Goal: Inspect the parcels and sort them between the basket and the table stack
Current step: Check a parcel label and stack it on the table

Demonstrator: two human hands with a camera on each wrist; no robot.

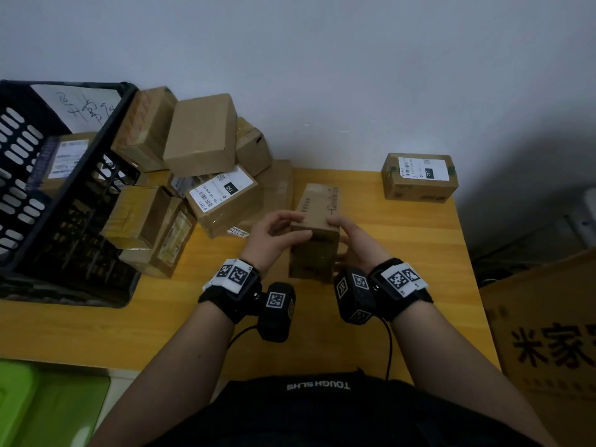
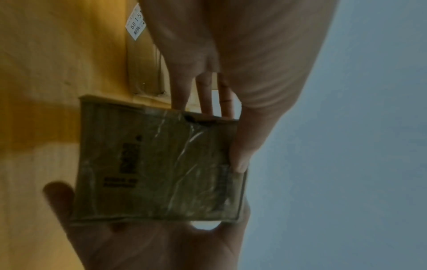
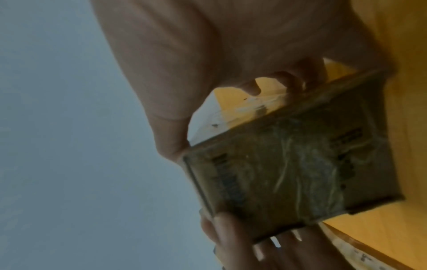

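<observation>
A small brown taped parcel [image 1: 317,227] is held above the yellow table [image 1: 403,253], gripped from both sides. My left hand [image 1: 298,225] curls over its left top edge and my right hand [image 1: 338,233] wraps its right side. In the left wrist view the parcel [image 2: 161,164] shows a taped face with dark print between my left hand's thumb and fingers [image 2: 180,91]. The right wrist view shows the same parcel [image 3: 289,173] tilted. A black slotted basket [image 1: 93,146] at the left holds a labelled parcel [image 1: 64,159]. A heap of several parcels [image 1: 200,137] lies beside it.
One labelled parcel [image 1: 419,177] sits alone at the table's back right corner. A large printed cardboard box [image 1: 548,333] stands off the table's right edge and a green bin [image 1: 38,401] is at the lower left. A grey wall closes the back.
</observation>
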